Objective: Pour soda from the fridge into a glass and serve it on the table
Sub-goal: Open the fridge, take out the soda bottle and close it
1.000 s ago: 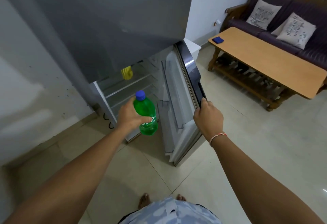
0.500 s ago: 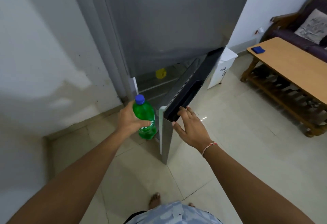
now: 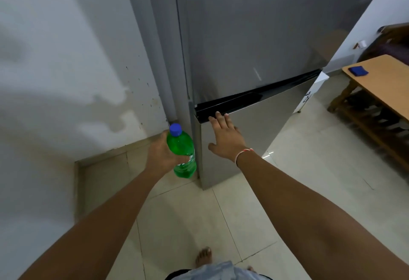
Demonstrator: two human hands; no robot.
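Gripping a green soda bottle around its middle, the left hand has its fingers curled shut on the plastic, thumb side toward the camera. This bottle stands nearly upright in the air, blue cap on top, a white-lettered label partly hidden by the fingers, and green liquid filling it up to near the neck. It hangs just beside the lower left corner of the fridge, above the floor and close to the white wall.

Spread flat and empty, the right hand presses its palm on the grey lower door, fingertips reaching the door's top edge at the black handle strip. A thin white and red band circles that wrist. Both forearms stretch forward, bare. The lower door sits flush with the cabinet.

At the far right stands a wooden bench with a slatted lower shelf; a small blue cloth lies near its back left corner. 1 bare foot shows on the tiles below.
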